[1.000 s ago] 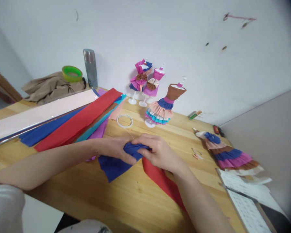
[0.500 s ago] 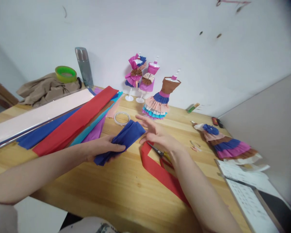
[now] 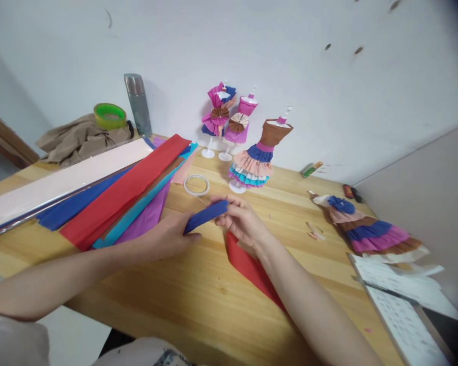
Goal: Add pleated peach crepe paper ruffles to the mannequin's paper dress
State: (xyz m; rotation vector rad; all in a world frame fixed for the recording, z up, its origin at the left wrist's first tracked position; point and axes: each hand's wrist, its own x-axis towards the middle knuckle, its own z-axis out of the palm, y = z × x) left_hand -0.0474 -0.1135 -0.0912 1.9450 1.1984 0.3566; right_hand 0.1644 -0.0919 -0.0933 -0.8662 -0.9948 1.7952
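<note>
Between my hands, above the table, is a folded strip of blue crepe paper point(image 3: 205, 217), its narrow edge facing up. My left hand point(image 3: 175, 233) is closed around its near left end. At the far right end, the thumb and fingers of my right hand point(image 3: 239, 217) pinch the paper. A strip of red crepe paper point(image 3: 252, 269) lies on the table below my right wrist and runs partly under that forearm. The scissors seen earlier are hidden by my right hand and arm. Just beyond my hands lies a roll of thin tape point(image 3: 196, 185).
Long crepe paper strips point(image 3: 125, 193) in several colours lie at left. Behind stand a flask point(image 3: 138, 107), green tape point(image 3: 110, 117) on brown cloth point(image 3: 80, 140), and small mannequins in paper dresses point(image 3: 259, 152). Another paper dress point(image 3: 370, 229) and printed sheets point(image 3: 393, 295) lie at right.
My right hand has closed from spread fingers onto the blue paper's far end. The blue paper has turned from its broad face to its narrow edge. The camera view has shifted slightly left.
</note>
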